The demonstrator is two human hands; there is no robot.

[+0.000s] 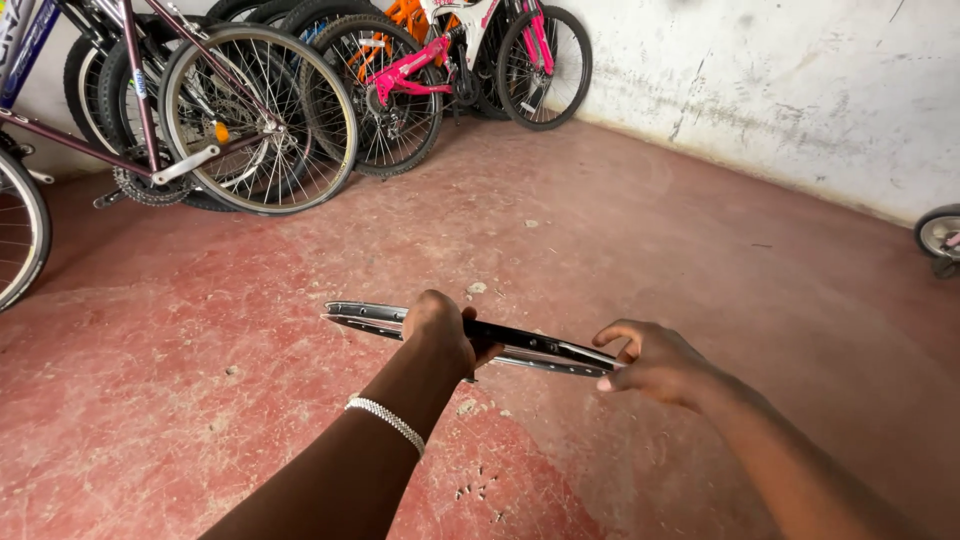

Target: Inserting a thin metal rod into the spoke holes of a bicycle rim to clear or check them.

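I am holding a bare metal rim (520, 346) nearly flat above the red floor (700, 250), so I am seeing it almost edge-on. My left hand (440, 330) is wrapping around the rim near its middle, fingers curled over the top, with a beaded bracelet (386, 421) sitting on that wrist. My right hand (655, 362) is pinching the rim's near right end between thumb and fingertips. Several bikes (250, 110) are leaning against the white wall (800, 90) at the far left, a pink one (440, 55) among them. A small wheel (940, 235) is peeking in at the right edge.
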